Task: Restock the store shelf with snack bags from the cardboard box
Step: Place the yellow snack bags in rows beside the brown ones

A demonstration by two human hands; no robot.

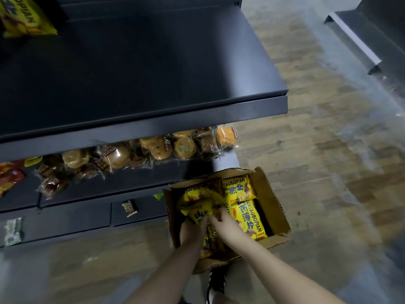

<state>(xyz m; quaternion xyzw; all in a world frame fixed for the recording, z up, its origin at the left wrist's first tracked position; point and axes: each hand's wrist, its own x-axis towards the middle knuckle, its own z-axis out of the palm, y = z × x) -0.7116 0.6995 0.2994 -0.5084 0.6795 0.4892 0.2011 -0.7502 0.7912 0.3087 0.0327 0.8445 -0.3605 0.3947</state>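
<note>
An open cardboard box sits on the floor at the shelf's right end, holding several yellow snack bags. Both my hands are down inside it. My left hand and my right hand grip the same crumpled yellow snack bag at the box's left side. The dark upper shelf is mostly bare, with one yellow snack bag standing at its far left corner.
The lower shelf carries clear-wrapped round pastries and red packets at the left. A small packet lies on the bottom ledge. Another dark shelf unit stands across the wooden-floor aisle. My shoe is just behind the box.
</note>
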